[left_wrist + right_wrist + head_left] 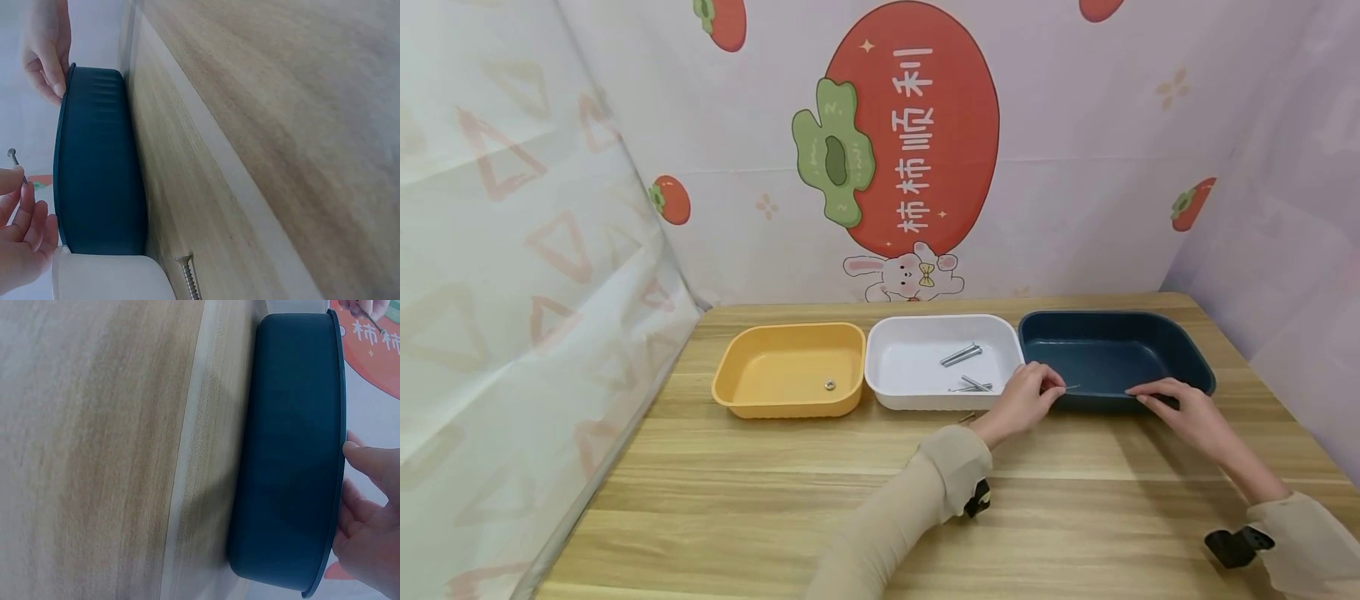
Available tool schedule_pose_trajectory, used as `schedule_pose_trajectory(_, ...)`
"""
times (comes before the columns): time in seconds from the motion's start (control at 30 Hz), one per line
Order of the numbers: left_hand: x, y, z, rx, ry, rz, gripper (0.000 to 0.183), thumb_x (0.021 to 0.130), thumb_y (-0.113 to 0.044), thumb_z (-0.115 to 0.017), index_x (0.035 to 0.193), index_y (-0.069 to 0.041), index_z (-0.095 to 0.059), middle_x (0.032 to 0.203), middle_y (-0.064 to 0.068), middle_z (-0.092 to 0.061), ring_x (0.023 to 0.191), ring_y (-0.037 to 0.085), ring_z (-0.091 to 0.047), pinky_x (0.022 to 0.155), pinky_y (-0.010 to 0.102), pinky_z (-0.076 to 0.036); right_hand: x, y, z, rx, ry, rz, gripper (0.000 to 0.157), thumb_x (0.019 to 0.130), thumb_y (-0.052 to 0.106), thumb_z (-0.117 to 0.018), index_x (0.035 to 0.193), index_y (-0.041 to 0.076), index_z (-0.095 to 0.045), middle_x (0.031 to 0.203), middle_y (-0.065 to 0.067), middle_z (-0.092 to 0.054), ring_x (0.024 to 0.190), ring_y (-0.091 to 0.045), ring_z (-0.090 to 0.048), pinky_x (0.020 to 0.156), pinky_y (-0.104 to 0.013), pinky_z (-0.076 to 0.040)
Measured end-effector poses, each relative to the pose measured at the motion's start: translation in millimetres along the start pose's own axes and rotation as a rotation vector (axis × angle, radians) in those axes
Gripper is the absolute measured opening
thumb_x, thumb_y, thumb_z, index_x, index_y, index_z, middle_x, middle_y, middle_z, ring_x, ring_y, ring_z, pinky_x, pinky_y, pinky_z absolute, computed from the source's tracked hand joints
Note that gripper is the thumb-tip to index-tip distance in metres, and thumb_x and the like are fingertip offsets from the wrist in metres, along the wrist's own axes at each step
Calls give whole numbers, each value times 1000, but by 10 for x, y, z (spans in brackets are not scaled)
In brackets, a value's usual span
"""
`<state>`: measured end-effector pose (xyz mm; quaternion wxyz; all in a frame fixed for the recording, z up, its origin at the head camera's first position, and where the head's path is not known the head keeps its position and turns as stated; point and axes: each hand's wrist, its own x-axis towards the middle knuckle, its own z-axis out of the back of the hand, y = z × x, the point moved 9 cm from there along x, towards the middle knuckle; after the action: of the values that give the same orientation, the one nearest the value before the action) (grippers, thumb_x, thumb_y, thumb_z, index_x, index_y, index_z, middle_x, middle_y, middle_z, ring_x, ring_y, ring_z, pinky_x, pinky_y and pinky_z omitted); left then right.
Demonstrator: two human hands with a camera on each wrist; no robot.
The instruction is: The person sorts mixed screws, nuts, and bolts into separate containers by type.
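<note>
Dark blue tray (1097,362), white tray (910,358), yellow tray (790,371)

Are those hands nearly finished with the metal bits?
Seemingly done: silver metal bolts lie in the oblong white tray, a small silver nut in the oblong yellow tray.
In hand: the left hand pinches a thin metal screw; the right hand holds the oblong dark blue tray.
Probably left: another screw on the wooden table.

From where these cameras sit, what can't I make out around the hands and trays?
- Loose screw: left wrist view; the bottom edge cuts off its lower end.
- Bolts in the white tray: head view; the nearer ones overlap, too small to count surely.
- Right hand: right wrist view; the dark blue tray hides some fingertips.
- Held screw: head view; thread too small.
</note>
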<state>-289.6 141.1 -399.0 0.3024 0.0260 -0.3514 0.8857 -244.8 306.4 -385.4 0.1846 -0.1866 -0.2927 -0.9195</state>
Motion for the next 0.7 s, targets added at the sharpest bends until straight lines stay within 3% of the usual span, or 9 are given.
schedule_pose_trajectory(0.23, 65, -1, -38, 13, -1, 8, 8, 87, -18, -56, 89, -13, -62, 80, -8, -51, 76, 1, -40, 66, 8, -30, -2, 8, -12, 1, -12, 17, 11, 82, 0, -58, 90, 0, -65, 89, 15, -54, 87, 23, -34, 67, -5, -33)
schedule_pose_trajectory(0.33, 88, 12, -56, 4, -3, 30, 8, 87, -19, -56, 89, -14, -62, 80, -9, -51, 76, 1, -40, 65, 8, -30, -1, 11, -13, 15, -16, 30, 10, 82, 0, -58, 90, -1, -65, 90, 20, -52, 88, 22, -35, 68, -6, -33)
schedule_pose_trajectory(0.57, 125, 7, -68, 30, -6, 47, 9, 87, -20, -56, 89, -14, -63, 81, -8, -52, 77, 2, -41, 65, 8, -30, -6, -46, -13, 37, -36, 6, 10, 81, -2, -59, 88, 0, -65, 85, -2, -59, 86, 21, -36, 67, -5, -32)
schedule_pose_trajectory(0.7, 137, 8, -71, 42, -21, 56, 8, 86, -19, -57, 88, -15, -64, 80, -9, -53, 76, 1, -42, 65, 8, -30, -9, -41, -5, 35, -35, 5, 10, 80, -2, -59, 88, -1, -65, 85, -3, -59, 86, 21, -36, 67, -6, -33)
